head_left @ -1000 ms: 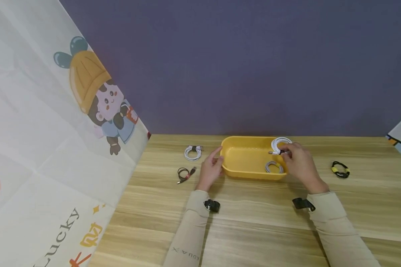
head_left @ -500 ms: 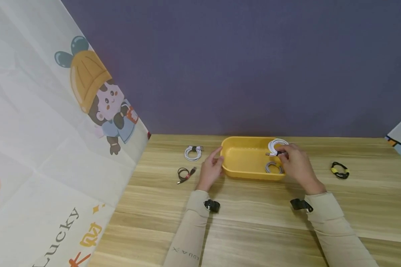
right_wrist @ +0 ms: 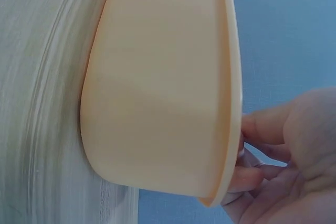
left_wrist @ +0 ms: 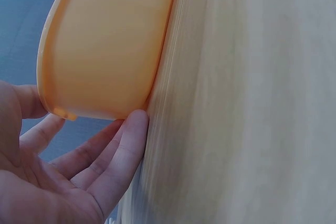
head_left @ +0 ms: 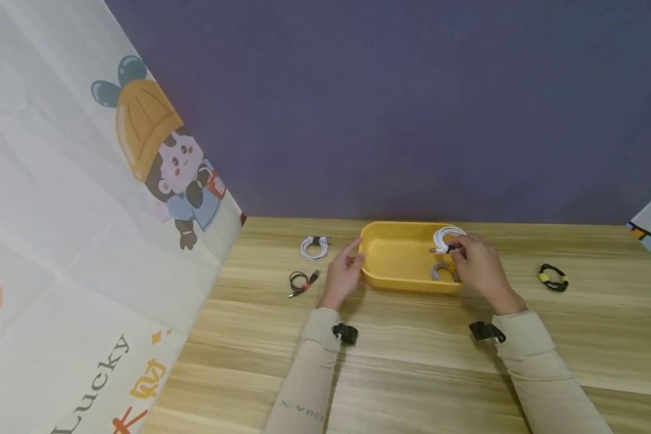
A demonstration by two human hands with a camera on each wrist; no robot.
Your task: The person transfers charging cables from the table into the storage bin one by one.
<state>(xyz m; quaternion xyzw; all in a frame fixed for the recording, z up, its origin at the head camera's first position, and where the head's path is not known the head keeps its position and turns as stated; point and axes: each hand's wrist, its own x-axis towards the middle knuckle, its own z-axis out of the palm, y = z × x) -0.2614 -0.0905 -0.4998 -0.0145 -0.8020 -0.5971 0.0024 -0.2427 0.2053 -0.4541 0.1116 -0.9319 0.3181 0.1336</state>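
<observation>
A yellow plastic bin (head_left: 393,260) stands on the wooden table. My left hand (head_left: 343,276) braces its left end; in the left wrist view the fingertips (left_wrist: 137,121) touch the outer wall near the table and the thumb lies at the rim. With thumb and fingers my right hand (head_left: 483,268) pinches a coiled white cable (head_left: 442,239) with a dark tie, over the bin's right part. Below that coil a grey coiled cable (head_left: 436,273) lies inside the bin. From the right wrist camera the bin wall (right_wrist: 157,87) hides most of the held cable.
Left of the bin lie another white coiled cable (head_left: 304,252) with a black tie and a small black cable (head_left: 306,286) with a red tie. A black coiled cable with yellow ties (head_left: 545,278) lies to the right. A dark blue panel (head_left: 390,108) rises behind.
My right hand has shifted slightly left with the white coiled cable, further over the bin. The left hand stays at the bin's left end.
</observation>
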